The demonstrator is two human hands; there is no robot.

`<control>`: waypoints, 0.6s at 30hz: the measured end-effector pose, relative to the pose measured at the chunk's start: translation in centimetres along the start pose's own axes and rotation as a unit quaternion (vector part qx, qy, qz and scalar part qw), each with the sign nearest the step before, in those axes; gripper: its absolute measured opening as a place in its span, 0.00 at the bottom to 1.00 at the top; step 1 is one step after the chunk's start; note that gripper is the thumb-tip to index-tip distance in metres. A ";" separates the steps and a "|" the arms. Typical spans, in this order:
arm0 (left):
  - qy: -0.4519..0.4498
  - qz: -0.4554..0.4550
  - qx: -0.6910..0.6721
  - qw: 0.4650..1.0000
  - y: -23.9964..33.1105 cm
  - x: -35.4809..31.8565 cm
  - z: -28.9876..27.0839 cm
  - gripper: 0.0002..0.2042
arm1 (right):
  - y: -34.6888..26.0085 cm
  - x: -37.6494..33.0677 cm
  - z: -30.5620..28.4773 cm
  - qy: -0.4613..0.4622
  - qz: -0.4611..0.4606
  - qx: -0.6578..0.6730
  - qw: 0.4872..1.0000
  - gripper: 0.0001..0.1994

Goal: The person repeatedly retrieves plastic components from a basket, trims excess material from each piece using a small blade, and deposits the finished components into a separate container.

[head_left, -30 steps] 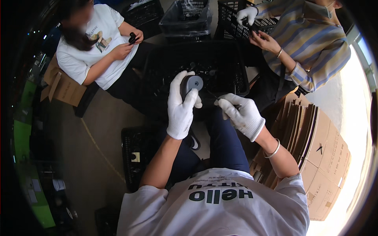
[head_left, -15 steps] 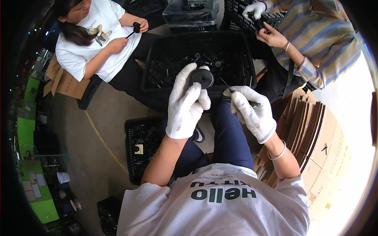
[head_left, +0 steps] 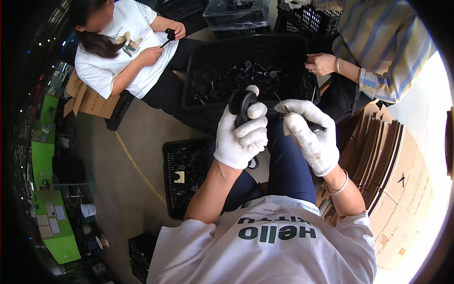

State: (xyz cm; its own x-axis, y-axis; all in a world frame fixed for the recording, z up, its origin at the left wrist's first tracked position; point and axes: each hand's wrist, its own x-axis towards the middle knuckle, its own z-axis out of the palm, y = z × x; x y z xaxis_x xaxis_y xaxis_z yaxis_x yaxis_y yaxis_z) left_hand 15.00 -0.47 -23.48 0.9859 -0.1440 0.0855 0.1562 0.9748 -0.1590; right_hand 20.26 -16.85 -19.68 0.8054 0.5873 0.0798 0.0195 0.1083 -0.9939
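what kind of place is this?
Probably a small workshop or factory floor doing hand assembly: black crates full of small black parts, flattened cartons stacked at the side, and gloved people seated around the crates.

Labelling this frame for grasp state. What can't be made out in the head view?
- Black round part: the left hand covers its lower half, so the grip contact is hidden.
- Thin dark tool: the right hand wraps its middle; tip type too small to tell.
- Black crate: its parts are dark on dark and can't be told apart.
- Co-worker's small black piece: too small.
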 end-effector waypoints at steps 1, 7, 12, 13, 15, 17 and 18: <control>0.012 -0.017 0.034 0.999 -0.2 0.1 0.4 0.17 | 0.7 0.7 -0.5 0.004 -0.072 -0.035 0.997 0.12; 0.057 -0.230 0.186 0.953 1.8 -2.1 -1.0 0.23 | 1.3 4.4 -1.6 -0.181 -0.115 -0.104 0.971 0.13; 0.198 -0.262 0.219 0.919 2.1 -4.0 -0.9 0.25 | 2.8 5.4 -1.8 -0.381 0.047 -0.088 0.919 0.15; 0.151 -0.229 0.155 0.949 2.5 -4.3 -2.2 0.22 | 3.2 5.5 -1.6 -0.355 -0.035 -0.116 0.927 0.13; 0.178 -0.116 0.142 0.967 1.0 -3.9 -0.9 0.20 | 4.3 4.9 -1.1 -0.275 -0.128 -0.137 0.943 0.10; 0.172 0.059 0.177 0.967 -0.1 -3.8 -0.9 0.15 | 5.1 4.0 -0.1 -0.162 -0.049 -0.087 0.982 0.09; 0.175 0.061 0.176 0.967 -0.6 -3.7 -1.4 0.15 | 5.7 3.8 0.4 -0.108 -0.030 -0.061 0.992 0.09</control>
State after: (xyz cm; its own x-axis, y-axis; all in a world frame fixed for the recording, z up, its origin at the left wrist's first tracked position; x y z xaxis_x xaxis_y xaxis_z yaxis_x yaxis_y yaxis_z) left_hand 11.35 -0.77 -25.06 0.9651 -0.0138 -0.2616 0.0689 0.9768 0.2030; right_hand 23.21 -13.69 -25.03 0.6559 0.7418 0.1399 0.1452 0.0578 -0.9877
